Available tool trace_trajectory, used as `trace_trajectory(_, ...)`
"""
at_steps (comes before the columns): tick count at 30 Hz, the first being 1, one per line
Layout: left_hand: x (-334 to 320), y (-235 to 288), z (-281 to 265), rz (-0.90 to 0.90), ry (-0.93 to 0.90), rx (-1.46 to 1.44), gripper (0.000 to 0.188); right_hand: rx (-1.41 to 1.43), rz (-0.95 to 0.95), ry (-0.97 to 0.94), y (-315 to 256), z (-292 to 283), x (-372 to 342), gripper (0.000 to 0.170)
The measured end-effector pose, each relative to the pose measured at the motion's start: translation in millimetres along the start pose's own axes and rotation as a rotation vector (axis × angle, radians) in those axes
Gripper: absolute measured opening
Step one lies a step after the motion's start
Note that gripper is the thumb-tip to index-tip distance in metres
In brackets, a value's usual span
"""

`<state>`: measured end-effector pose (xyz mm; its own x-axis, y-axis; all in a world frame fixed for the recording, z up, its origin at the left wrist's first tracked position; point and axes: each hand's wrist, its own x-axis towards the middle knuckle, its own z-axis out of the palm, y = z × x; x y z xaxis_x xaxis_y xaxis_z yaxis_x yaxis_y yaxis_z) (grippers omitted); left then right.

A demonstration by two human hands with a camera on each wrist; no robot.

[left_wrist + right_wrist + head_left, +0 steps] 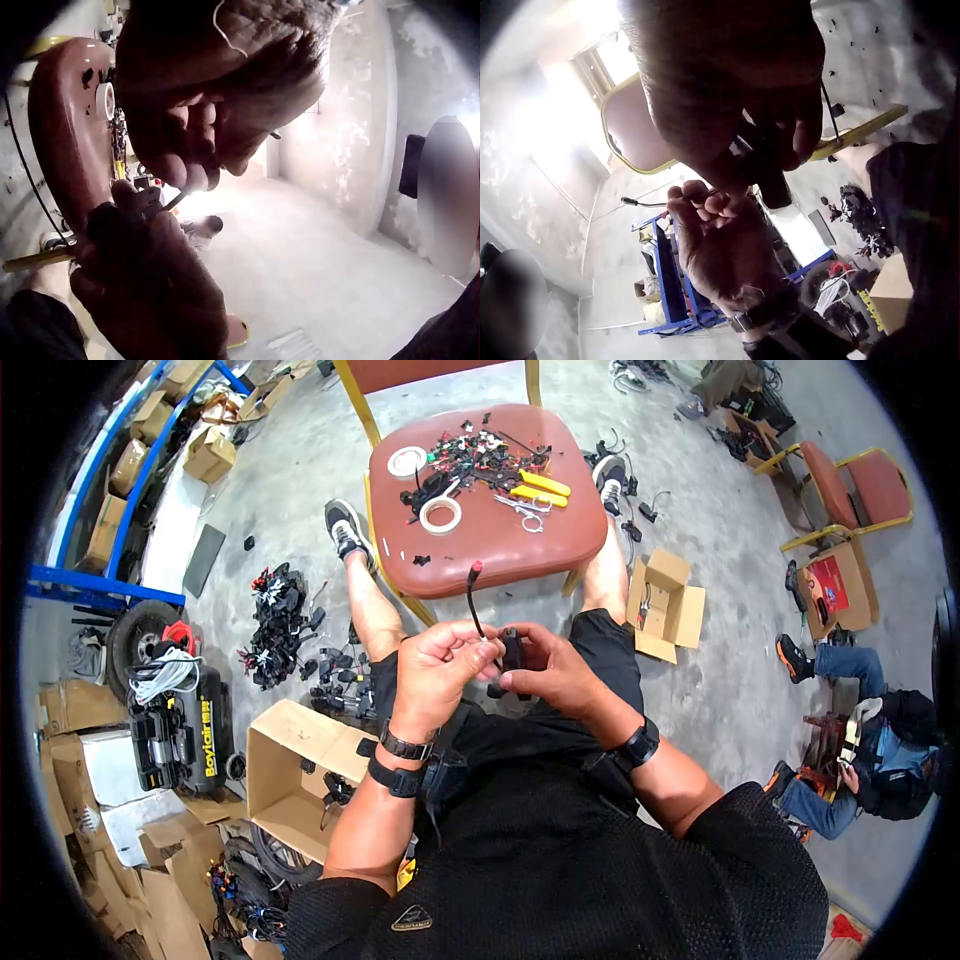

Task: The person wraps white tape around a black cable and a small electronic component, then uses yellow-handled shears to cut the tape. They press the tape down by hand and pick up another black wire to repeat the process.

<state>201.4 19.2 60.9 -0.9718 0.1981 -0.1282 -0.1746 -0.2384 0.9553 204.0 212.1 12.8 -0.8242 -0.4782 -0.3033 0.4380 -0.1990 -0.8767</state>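
My left hand (pixel 440 668) pinches a short black cable (pixel 471 600) between thumb and fingers, its red-tipped end sticking up. Close beside it, my right hand (pixel 556 672) grips a small black block-like part (pixel 513 650), partly covered by the fingers. In the right wrist view the cable (pixel 654 204) juts out from the left fingertips, and the black part (pixel 774 189) shows below the right hand. Both hands meet at the fingertips over my lap, in front of the red chair seat (pixel 510 550).
On the seat lie tape rolls (pixel 440 515), yellow-handled pliers (pixel 540 488), scissors (pixel 527 512) and a pile of small connectors (pixel 480 455). Open cardboard boxes (pixel 300 745) (pixel 668 605) stand either side. Black parts (pixel 278 625) lie heaped on the floor. Another person (pixel 880 750) sits at right.
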Motion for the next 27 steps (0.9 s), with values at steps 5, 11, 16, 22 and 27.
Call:
trace_trajectory(5, 2, -4, -2, 0.008, 0.063, 0.039, 0.016, -0.069, -0.104, 0.076, 11, -5, 2, 0.065)
trace_trajectory(11, 2, -3, -3, 0.039, 0.070, 0.026, 0.014, 0.070, 0.009, 0.042, 6, -9, 3, 0.060)
trace_trajectory(16, 2, -3, 2, 0.011, 0.069, -0.036, 0.011, 0.136, 0.013, 0.023, 3, -10, 4, 0.050)
trace_trajectory(22, 2, -9, 2, -0.005, 0.034, 0.004, 0.010, 0.124, 0.032, -0.021, 10, -21, 4, 0.049)
trace_trajectory(27, 6, -13, 8, -0.041, 0.009, -0.045, 0.011, 0.124, 0.029, -0.044, 15, -21, 3, 0.046)
